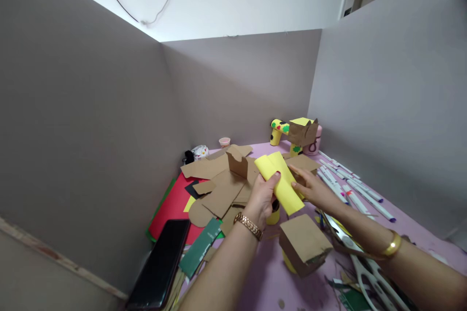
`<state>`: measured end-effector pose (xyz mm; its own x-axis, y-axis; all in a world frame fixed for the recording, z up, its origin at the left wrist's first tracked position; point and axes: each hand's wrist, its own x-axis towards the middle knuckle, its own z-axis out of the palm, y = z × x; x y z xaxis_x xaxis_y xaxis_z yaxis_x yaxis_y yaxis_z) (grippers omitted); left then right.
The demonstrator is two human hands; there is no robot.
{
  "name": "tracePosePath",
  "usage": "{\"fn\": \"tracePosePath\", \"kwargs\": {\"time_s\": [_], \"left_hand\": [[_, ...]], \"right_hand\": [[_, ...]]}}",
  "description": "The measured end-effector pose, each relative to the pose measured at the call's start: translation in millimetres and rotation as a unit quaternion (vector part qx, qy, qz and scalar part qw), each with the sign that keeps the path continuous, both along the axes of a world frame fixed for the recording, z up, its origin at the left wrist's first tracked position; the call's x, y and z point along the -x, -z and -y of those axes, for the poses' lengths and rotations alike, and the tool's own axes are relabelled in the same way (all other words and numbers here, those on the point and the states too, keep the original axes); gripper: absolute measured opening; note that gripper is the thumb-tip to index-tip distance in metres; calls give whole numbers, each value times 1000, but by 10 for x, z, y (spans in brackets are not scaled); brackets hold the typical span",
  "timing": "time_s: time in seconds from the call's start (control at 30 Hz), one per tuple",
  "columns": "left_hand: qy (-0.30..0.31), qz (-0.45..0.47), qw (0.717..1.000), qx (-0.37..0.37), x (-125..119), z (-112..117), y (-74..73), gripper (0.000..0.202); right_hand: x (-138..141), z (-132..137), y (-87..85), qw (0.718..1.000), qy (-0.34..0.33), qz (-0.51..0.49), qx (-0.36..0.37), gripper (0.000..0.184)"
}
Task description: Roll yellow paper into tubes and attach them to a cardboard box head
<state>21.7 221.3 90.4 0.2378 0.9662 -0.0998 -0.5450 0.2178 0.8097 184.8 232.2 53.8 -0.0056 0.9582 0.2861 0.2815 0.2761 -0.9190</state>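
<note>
My left hand is closed round a curled sheet of yellow paper, its thumb lying across the front. My right hand is at the paper's right side with fingers stretched out; the fingertips seem to touch its edge. Just below the paper stands a small brown cardboard box with something yellow under it. A yellow roll is partly hidden behind my left hand. White-handled scissors lie under my right forearm.
Cut cardboard pieces lie over red paper at left. A black phone and a green strip are nearer me. Markers line the right side. A decorated yellow tube construction and a pink bottle stand behind, before grey partitions.
</note>
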Motion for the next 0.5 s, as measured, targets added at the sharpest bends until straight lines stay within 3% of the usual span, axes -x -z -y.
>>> {"fn": "tracePosePath", "kwargs": {"time_s": [0.1,0.2,0.5], "left_hand": [[3,-10,1000,-17,-26,-6,-40,25],[9,-22,999,-31,-53,-12,-56,23],[41,-38,996,-65,-151,-7,-94,28]], "right_hand": [[30,19,-101,1000,3,9,-21,49],[89,95,-227,999,-35,-4,1,45],[216,310,-433,977,-159,-117,79,66]]}}
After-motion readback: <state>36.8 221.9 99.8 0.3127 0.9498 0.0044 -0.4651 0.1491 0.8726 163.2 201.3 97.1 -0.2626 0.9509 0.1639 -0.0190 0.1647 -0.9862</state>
